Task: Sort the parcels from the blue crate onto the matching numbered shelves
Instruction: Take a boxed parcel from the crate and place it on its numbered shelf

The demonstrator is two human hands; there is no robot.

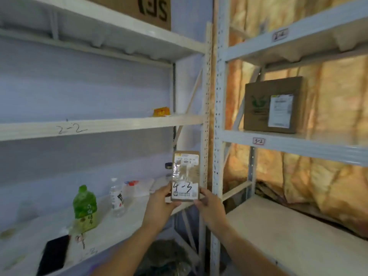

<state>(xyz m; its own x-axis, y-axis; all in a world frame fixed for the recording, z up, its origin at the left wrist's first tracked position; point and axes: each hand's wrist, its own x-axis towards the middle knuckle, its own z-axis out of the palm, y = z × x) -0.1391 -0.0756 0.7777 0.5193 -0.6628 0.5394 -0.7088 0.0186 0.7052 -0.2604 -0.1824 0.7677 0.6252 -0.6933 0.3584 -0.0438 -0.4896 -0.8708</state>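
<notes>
Left grip pinches the lower left edge of a small brown parcel, thumb on its face; right grip pinches its lower right corner. The parcel is held upright in the air, in front of the right end of the left rack's lower shelf and just beside the rack post; its white label reads "4-3" in black handwriting. On the lower shelf stand a green bottle and a clear bottle, near each other; a black phone lies flat nearer the front edge. The shelf above is marked "2-2" and carries a yellow packet at its right end. On the right rack, a brown box stands on a shelf tagged "3-2".
</notes>
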